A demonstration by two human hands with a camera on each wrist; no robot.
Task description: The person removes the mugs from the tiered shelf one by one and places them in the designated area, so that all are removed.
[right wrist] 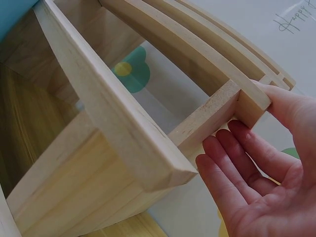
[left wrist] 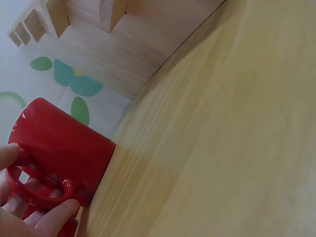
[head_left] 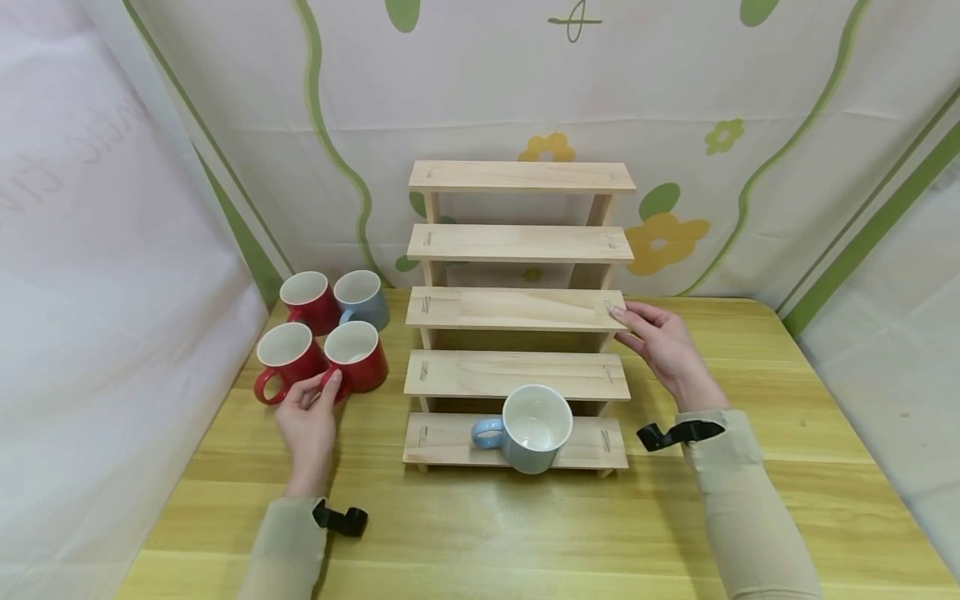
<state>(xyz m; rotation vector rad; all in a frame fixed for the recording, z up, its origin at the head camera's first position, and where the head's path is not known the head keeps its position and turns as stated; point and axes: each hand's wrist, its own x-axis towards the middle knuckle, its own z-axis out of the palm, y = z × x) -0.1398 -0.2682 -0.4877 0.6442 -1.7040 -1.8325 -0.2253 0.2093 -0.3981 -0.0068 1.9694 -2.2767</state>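
My left hand [head_left: 309, 425] holds the handle of a red mug [head_left: 365, 371], white inside, which stands upright on the table. In the left wrist view, the fingers [left wrist: 57, 217] curl about the handle of this red mug [left wrist: 64, 143]. On the other side, my right hand [head_left: 667, 350] grips the right end of the middle board of a stepped wooden rack [head_left: 517, 308]. Its thumb lies on top, and its fingers [right wrist: 232, 158] are below the board [right wrist: 254, 101]. A light blue mug [head_left: 531, 446] stands on the lowest step, handle to the left.
Two more red mugs [head_left: 321, 312] and a grey-blue mug [head_left: 371, 308] stand close around the held mug at the table's left edge. Behind the rack hangs a flowered white cloth [head_left: 480, 83]. The wooden table [head_left: 487, 533] extends in front of the rack.
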